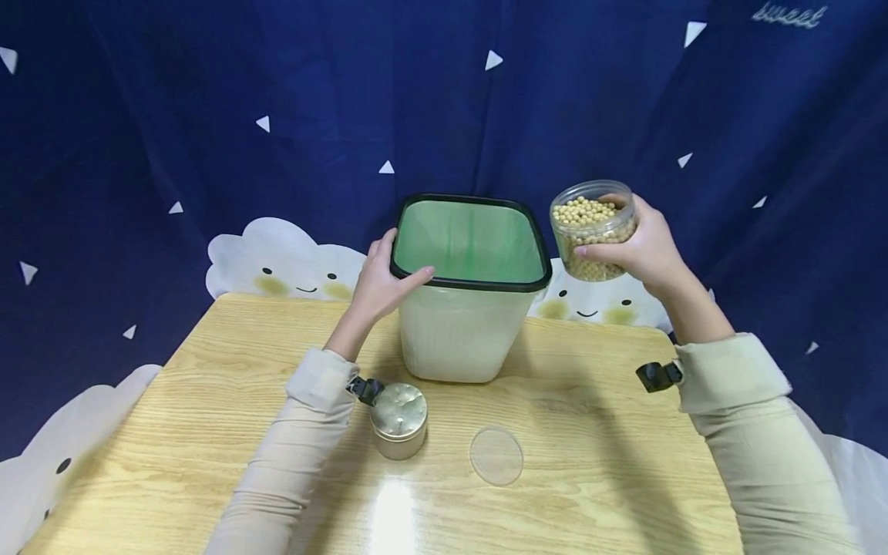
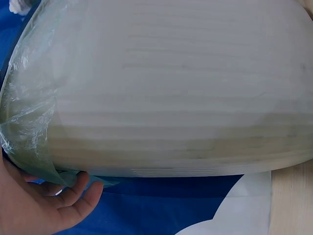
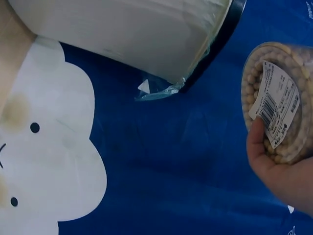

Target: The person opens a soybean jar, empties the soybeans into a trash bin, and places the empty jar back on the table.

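A white trash can [image 1: 458, 331] with a black rim and a green bag liner [image 1: 451, 239] stands at the far side of the table. My left hand [image 1: 381, 279] grips its rim at the left front corner; in the left wrist view, curled fingers [image 2: 80, 196] lie against the outside of the liner. My right hand [image 1: 648, 247] holds a clear, lidless jar [image 1: 593, 231] up in the air, right of the can and about level with its rim. Small round yellowish balls [image 1: 583, 212] fill most of the jar. A printed label [image 3: 279, 103] is on the jar's base.
A round metal tin [image 1: 398, 420] with a silvery top stands in front of the can, close to my left cuff. A clear round lid [image 1: 496, 455] lies flat on the wooden table [image 1: 569, 478]. Behind the table hangs a blue curtain [image 1: 319, 69] with white clouds and triangles.
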Tool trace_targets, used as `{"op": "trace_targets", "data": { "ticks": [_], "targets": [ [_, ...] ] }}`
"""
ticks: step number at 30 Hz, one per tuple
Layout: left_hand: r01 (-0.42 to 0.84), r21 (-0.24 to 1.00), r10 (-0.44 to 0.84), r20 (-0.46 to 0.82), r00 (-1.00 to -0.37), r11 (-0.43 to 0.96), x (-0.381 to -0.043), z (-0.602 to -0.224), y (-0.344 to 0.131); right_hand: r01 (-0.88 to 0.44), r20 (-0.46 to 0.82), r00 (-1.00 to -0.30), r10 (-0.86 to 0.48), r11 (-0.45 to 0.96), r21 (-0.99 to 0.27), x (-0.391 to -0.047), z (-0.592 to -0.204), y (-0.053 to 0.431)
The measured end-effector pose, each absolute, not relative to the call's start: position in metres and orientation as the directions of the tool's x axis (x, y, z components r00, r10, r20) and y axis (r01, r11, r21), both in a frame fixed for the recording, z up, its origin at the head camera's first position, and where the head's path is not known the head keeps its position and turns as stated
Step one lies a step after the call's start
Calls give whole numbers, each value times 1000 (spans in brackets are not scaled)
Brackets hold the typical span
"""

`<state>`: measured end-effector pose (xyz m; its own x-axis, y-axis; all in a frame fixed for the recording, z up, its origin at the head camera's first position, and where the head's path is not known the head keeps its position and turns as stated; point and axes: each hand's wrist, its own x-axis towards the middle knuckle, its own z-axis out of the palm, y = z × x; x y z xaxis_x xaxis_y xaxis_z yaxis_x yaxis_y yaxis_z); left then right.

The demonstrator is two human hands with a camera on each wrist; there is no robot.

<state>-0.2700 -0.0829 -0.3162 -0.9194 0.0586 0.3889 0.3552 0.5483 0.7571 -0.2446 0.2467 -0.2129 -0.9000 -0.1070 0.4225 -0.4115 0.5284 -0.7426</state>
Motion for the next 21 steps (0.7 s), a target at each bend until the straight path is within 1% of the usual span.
{"op": "trace_targets", "data": {
  "ticks": [5, 8, 21],
  "targets": [
    [353, 758, 60, 385, -921, 548, -270, -317, -83, -339, 383, -919, -96, 687, -643, -258, -203, 242],
    [350, 761, 63, 380, -923, 546, -270, -317, -83, -326, 374, -921, -113, 749, -577, -266, -199, 239],
    [343, 763, 57, 374, -925, 548, -272, -317, -83, -331, 310, -921, -235, 893, -306, -291, -190, 216]
  ]
}}
